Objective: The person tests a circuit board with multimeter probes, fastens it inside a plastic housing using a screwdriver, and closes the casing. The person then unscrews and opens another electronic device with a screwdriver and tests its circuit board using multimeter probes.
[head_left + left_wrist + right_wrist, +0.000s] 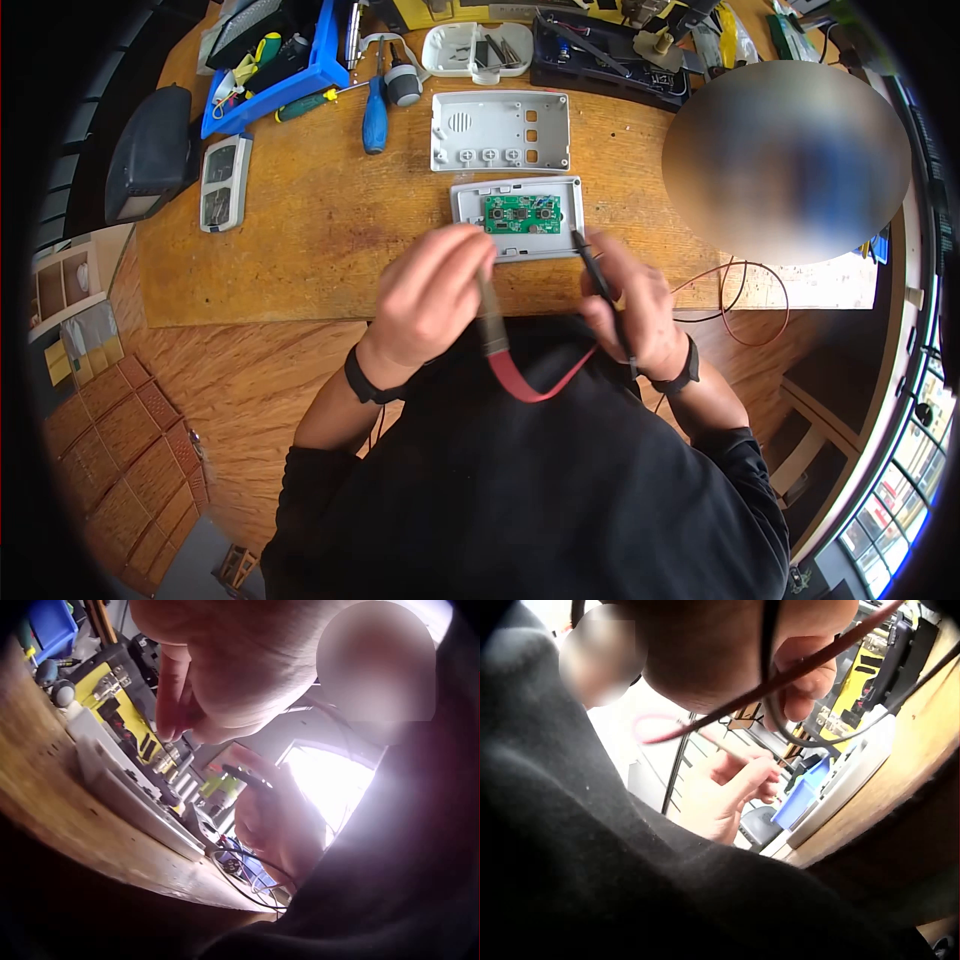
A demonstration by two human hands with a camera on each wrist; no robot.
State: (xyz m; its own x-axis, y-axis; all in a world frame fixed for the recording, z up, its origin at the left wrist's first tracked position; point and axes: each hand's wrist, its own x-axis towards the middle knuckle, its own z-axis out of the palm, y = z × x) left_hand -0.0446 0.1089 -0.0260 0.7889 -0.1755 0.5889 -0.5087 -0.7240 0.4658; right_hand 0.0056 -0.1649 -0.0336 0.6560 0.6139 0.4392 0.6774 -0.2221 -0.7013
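Blurred by motion, a slim brownish probe [490, 318] with a red lead [532, 396] is pinched in my left hand [422, 300], just below the lower housing half [470, 205]. My right hand [640, 308] grips a black probe [605, 290], its upper end by the housing's right edge; whether it touches cannot be told. A green circuit board [522, 214] lies inside that housing. In the left wrist view my right hand [274, 817] holds the black probe [247, 777]. The right wrist view shows my left hand [724, 791] pinching the slim probe [724, 744].
Behind lies the other grey housing half [488, 122]. A blue screwdriver [375, 118], blue bin [328, 60], white case [450, 50] and dark tray [600, 75] stand farther back. A small grey device [224, 185] lies left; thin leads [745, 265] loop over the right table edge.
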